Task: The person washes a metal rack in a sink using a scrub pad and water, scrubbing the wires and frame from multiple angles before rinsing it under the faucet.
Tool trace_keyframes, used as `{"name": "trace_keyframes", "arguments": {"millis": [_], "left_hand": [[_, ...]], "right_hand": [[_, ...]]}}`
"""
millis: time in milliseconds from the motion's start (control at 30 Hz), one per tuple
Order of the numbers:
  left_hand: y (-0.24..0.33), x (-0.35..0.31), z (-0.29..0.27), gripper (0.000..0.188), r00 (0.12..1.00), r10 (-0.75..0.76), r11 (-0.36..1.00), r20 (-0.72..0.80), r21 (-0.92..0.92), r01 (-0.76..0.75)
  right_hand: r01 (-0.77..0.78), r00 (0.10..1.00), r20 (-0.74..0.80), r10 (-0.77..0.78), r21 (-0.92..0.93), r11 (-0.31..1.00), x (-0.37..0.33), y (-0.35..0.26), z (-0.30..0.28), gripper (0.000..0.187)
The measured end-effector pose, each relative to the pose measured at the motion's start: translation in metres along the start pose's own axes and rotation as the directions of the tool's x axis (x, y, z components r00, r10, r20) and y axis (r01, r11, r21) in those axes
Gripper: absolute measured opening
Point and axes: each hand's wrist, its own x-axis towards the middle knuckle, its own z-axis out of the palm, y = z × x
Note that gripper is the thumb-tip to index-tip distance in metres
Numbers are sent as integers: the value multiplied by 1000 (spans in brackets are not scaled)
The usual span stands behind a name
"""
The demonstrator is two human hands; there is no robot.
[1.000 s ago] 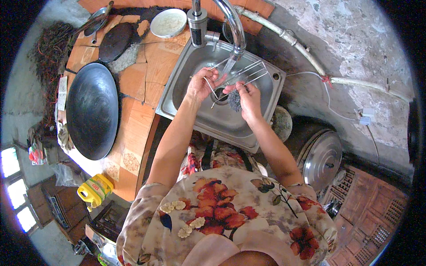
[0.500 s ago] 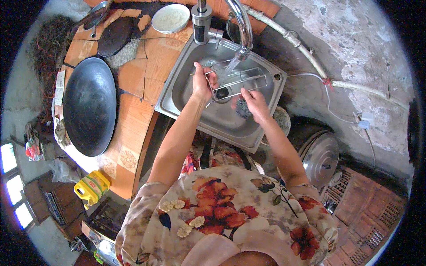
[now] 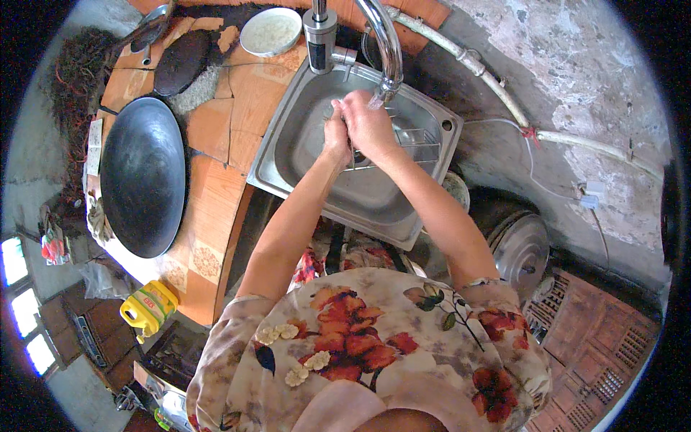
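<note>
A metal wire rack (image 3: 421, 146) is held over the basin of the stainless steel sink (image 3: 288, 189). My left hand (image 3: 336, 135) is closed on the rack's left end. Pressed up against it, my right hand (image 3: 367, 124) is closed at the same end, under the faucet (image 3: 389, 61). The dark grey scouring pad seen in my right hand half a second ago is now covered by the fingers. Water from the spout runs down onto the right hand. Both hands hide the rack's left part and the drain.
Left of the sink, a large black wok (image 3: 142, 176) lies on the tiled counter (image 3: 216, 191). A white bowl (image 3: 271, 32) stands behind, and a yellow jug (image 3: 149, 309) is at the counter's near end. Right of the sink is a lidded metal pot (image 3: 522, 252).
My right hand has moved left and up from the rack's near side to meet my left hand. The rack has shifted slightly and is now partly covered.
</note>
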Motion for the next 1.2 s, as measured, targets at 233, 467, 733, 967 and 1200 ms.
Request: {"name": "trace_keyframes", "arguments": {"millis": [233, 467, 733, 967, 1200], "left_hand": [[7, -7, -14, 63, 956, -160, 987, 248, 39, 155], [12, -3, -12, 57, 957, -138, 988, 255, -34, 152], [21, -6, -29, 61, 876, -152, 982, 457, -30, 186], [30, -8, -34, 66, 878, -156, 977, 452, -60, 205], [27, -22, -29, 64, 916, -149, 987, 373, 1, 161]], "right_hand": [[132, 970, 235, -55, -325, 936, 11, 65, -15, 14], [218, 975, 94, -202, -214, 952, 7, 36, -15, 15], [-58, 988, 148, 47, 71, 996, 6, 53, -45, 28], [-274, 830, 557, 38, 347, 897, 2, 60, -76, 38], [-71, 855, 519, 29, 62, 995, -6, 50, -89, 43]]}}
